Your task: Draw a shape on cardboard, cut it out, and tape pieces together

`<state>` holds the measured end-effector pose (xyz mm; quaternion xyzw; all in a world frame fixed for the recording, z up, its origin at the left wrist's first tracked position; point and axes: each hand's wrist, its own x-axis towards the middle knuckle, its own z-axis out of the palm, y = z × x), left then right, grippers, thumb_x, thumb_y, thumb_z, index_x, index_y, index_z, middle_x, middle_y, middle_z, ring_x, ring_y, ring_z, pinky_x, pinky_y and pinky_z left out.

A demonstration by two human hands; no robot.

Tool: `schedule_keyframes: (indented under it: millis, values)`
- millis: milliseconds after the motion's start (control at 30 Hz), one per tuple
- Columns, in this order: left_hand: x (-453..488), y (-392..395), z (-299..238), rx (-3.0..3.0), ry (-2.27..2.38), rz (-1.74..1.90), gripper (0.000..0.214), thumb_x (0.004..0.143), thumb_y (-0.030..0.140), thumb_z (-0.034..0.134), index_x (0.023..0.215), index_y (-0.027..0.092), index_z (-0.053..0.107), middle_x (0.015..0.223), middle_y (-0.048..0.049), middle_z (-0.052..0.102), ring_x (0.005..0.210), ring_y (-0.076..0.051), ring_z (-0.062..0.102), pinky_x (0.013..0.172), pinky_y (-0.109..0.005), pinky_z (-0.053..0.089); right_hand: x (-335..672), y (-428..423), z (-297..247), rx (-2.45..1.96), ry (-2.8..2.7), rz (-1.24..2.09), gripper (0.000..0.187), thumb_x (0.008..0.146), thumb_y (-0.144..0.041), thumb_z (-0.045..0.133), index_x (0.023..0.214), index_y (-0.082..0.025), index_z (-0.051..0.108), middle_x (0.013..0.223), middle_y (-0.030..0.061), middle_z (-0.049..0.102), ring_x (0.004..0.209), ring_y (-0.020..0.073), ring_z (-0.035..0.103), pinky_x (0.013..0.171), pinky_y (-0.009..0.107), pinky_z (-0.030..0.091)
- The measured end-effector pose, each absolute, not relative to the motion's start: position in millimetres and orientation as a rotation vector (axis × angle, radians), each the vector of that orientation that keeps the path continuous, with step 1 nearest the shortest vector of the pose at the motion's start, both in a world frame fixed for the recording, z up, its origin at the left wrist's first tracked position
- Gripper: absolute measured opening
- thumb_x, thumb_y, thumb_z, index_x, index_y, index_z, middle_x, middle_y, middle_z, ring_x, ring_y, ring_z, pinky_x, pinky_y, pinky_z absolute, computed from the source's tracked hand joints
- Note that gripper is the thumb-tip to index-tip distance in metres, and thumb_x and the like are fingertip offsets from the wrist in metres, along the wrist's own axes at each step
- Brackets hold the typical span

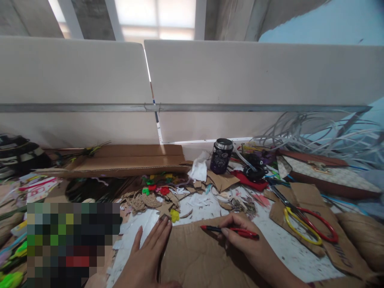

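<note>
My left hand (148,252) lies flat with fingers stretched out on the left edge of a brown cardboard sheet (195,256) in front of me. My right hand (243,240) pinches a red pen (231,231) that lies almost level, its tip pointing left over the cardboard's upper part. The cardboard rests on a white, scrap-strewn table (279,240).
Scissors with red and yellow handles (306,226) lie on cardboard at right. A dark jar (221,156), twine (144,200), small coloured pieces and paper scraps sit behind. A long cardboard box (126,160) lies at back left, white partition panels beyond. A beige bag (318,172) is at far right.
</note>
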<state>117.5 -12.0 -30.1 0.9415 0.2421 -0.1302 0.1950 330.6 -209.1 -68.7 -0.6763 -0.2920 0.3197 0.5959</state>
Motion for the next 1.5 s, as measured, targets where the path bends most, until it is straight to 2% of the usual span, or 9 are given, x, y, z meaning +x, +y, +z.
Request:
schedule_keyframes:
  millis: [167,367,567,733,900,1067,1233,1367,1500]
  values:
    - [115.4,-9.7,-32.9,2.646,0.644,-0.327,0.113,0.068,0.043,0.083,0.163,0.024,0.024,0.169,-0.0103,0.014,0.156,-0.038,0.017,0.124,-0.068,0.002,329.9,-209.3,-64.1,-1.528,-0.642,0.728,0.028,0.085,-0.048,0.073,0.081,-0.020,0.067,0.071,0.0008,0.070,0.064,0.0165,0.057,0.061,0.029,0.039]
    - [114.5,-9.4,-34.6,2.638,0.629,-0.317,0.113,0.068,0.045,0.083,0.163,0.025,0.025,0.168,-0.0111,0.014,0.156,-0.040,0.017,0.123,-0.069,0.003,329.6,-210.5,-58.4,-1.528,-0.575,0.731,0.029,0.078,-0.047,0.077,0.075,-0.020,0.066,0.065,0.0019,0.070,0.059,0.0166,0.058,0.057,0.028,0.041]
    - [116.6,-11.8,-26.6,2.637,0.676,-0.371,0.113,0.067,0.039,0.081,0.162,0.020,0.024,0.168,-0.0103,0.012,0.157,-0.037,0.015,0.125,-0.066,0.002,331.8,-211.6,-58.6,-1.558,-0.582,0.698,0.027,0.079,-0.046,0.075,0.076,-0.020,0.067,0.067,0.0015,0.069,0.059,0.0154,0.057,0.057,0.027,0.041]
    - [119.2,-12.8,-24.3,2.645,0.676,-0.391,0.112,0.069,0.042,0.080,0.162,0.018,0.023,0.168,-0.0104,0.010,0.157,-0.036,0.015,0.125,-0.065,0.001,334.0,-212.7,-52.9,-1.599,-0.581,0.679,0.027,0.076,-0.046,0.074,0.074,-0.020,0.066,0.065,0.0016,0.069,0.058,0.0164,0.058,0.057,0.028,0.041]
    - [117.7,-11.3,-29.4,2.654,0.644,-0.354,0.110,0.069,0.047,0.080,0.162,0.024,0.026,0.168,-0.0097,0.014,0.156,-0.039,0.017,0.124,-0.068,0.003,338.1,-217.9,-53.6,-1.604,-0.601,0.658,0.026,0.077,-0.046,0.074,0.074,-0.021,0.066,0.068,0.0028,0.071,0.060,0.0180,0.060,0.059,0.030,0.044]
    - [115.3,-8.7,-35.6,2.664,0.640,-0.341,0.109,0.070,0.044,0.080,0.162,0.023,0.026,0.168,-0.0100,0.015,0.156,-0.040,0.018,0.124,-0.068,0.004,340.4,-219.6,-50.1,-1.624,-0.607,0.634,0.027,0.079,-0.047,0.073,0.074,-0.021,0.067,0.068,0.0016,0.069,0.063,0.0184,0.060,0.061,0.030,0.043]
    - [113.2,-5.8,-41.9,2.674,0.607,-0.280,0.108,0.071,0.052,0.081,0.162,0.028,0.027,0.168,-0.0102,0.017,0.155,-0.042,0.020,0.124,-0.069,0.005,339.6,-219.7,-47.1,-1.619,-0.588,0.631,0.027,0.080,-0.046,0.073,0.073,-0.021,0.066,0.069,0.0021,0.070,0.064,0.0191,0.061,0.061,0.030,0.044]
    - [113.3,-5.5,-41.3,2.681,0.624,-0.293,0.109,0.070,0.045,0.081,0.162,0.029,0.025,0.168,-0.0086,0.016,0.155,-0.041,0.018,0.124,-0.069,0.005,340.0,-221.3,-48.0,-1.608,-0.570,0.648,0.027,0.078,-0.046,0.074,0.073,-0.021,0.065,0.067,0.0016,0.070,0.060,0.0182,0.061,0.058,0.030,0.045]
    - [113.3,-8.3,-38.1,2.691,0.639,-0.317,0.107,0.071,0.043,0.079,0.161,0.025,0.024,0.168,-0.0090,0.015,0.156,-0.039,0.018,0.125,-0.067,0.007,340.0,-222.1,-45.2,-1.627,-0.573,0.628,0.025,0.077,-0.043,0.073,0.072,-0.021,0.065,0.065,-0.0001,0.068,0.058,0.0168,0.059,0.057,0.028,0.043]
